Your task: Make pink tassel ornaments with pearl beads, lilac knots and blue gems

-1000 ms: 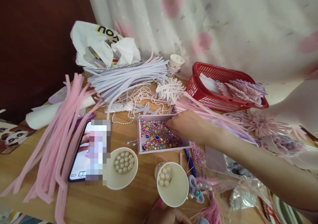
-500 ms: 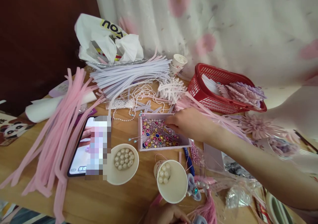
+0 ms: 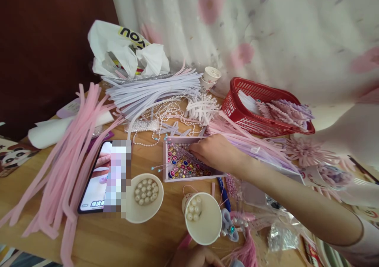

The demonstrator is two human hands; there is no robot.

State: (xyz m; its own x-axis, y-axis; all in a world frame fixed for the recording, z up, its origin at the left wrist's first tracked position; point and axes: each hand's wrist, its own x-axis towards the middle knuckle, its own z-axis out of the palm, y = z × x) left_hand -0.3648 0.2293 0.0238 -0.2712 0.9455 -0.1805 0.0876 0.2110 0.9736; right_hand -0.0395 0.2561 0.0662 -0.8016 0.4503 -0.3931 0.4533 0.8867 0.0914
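My right hand (image 3: 217,152) reaches in from the right over a shallow white box (image 3: 182,179). Its fingers are curled down among shiny rimmed gems (image 3: 179,166) in red, blue and gold; the fingertips and whatever they pinch are hidden. Thin silvery strands lie in the box beside these fingers. At the bottom edge, my left hand (image 3: 195,257) is partly cut off, its fingers bent and what they hold out of sight. Close by are a pink tassel (image 3: 248,247) and a grey-blue fuzzy ornament (image 3: 229,225) with a teal gem. Two paper cups (image 3: 204,229) (image 3: 145,215) hold large pearls.
A phone (image 3: 100,180) shows a video left of the cups. Pink fuzzy stems (image 3: 56,180) lie at the left, white stems (image 3: 156,89) behind. A red basket (image 3: 237,113) stands at back right. Pearl strings (image 3: 145,143) and a blue pen (image 3: 223,194) lie near the box.
My right hand has shifted slightly left and deeper into the box over the gems. My left hand has dropped a little at the bottom edge. The view has tilted slightly.
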